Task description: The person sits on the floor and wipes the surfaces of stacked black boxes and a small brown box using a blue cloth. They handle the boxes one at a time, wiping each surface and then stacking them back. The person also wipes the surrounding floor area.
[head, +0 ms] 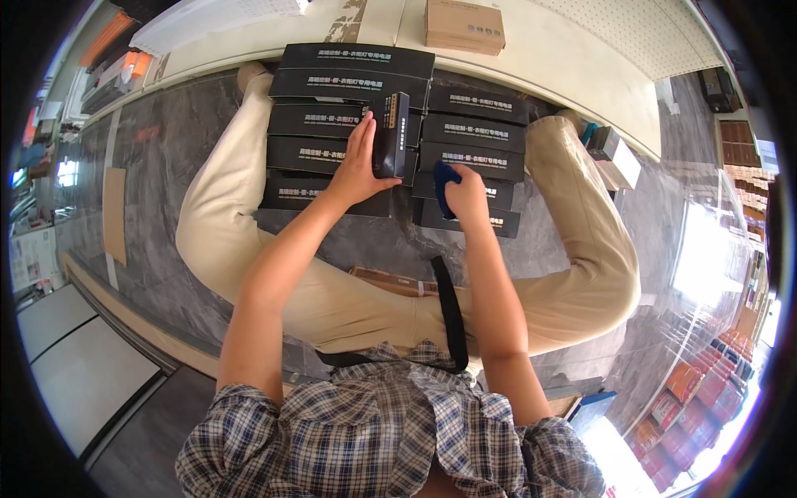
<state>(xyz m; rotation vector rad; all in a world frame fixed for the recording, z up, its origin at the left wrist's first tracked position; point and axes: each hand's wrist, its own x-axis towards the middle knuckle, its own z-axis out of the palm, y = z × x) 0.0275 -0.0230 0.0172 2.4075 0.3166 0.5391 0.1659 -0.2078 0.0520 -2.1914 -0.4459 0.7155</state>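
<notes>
My left hand (356, 169) grips a slim black cardboard box (391, 140) with printed writing, its fingers along the left side and the thumb at the lower end. It is held above a stack of larger black boxes (355, 59) set in rows between my legs. A folded dark blue cloth (444, 187) is in my right hand (468, 192), to the right of the held box. Beneath that hand is a second stack of black boxes (476, 134), with white writing on the sides facing me. My right hand partly covers the lower boxes there.
Past the stacks runs a cream shelf base (554, 81) carrying a brown carton (464, 26). A small white-sided box (616, 159) stands beside my right shin. Flat brown cardboard (392, 282) lies on the grey marbled floor (336, 236) near my lap. Another cardboard piece (114, 215) is at left.
</notes>
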